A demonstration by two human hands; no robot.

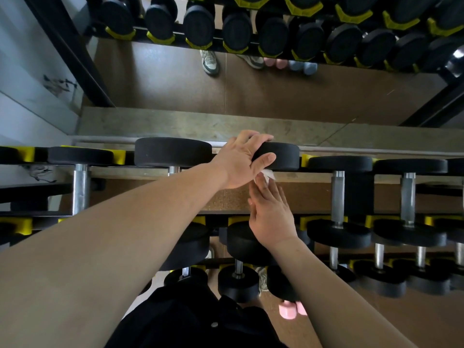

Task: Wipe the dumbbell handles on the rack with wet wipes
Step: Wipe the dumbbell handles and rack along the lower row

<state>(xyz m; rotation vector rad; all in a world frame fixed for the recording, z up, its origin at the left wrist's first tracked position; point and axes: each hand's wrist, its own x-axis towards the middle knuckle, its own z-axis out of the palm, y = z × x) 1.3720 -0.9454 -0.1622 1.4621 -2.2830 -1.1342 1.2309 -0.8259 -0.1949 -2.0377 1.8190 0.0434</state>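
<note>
A black dumbbell lies across the top tier of the rack (324, 159). My left hand (241, 162) grips its far head (283, 155), fingers over the top and thumb on the near side. Just below that head, my right hand (271, 212) reaches up along the dumbbell and holds a white wet wipe (268, 175) at its fingertips against the handle. The handle itself is hidden under the right hand and wipe. The dumbbell's near head (241, 242) shows below my right wrist.
More black dumbbells with steel handles (337, 197) lie on yellow cradles (25, 154) to both sides and on lower tiers. A mirror behind reflects the rack and shoes. Small pink dumbbells (288, 311) stand on the brown floor.
</note>
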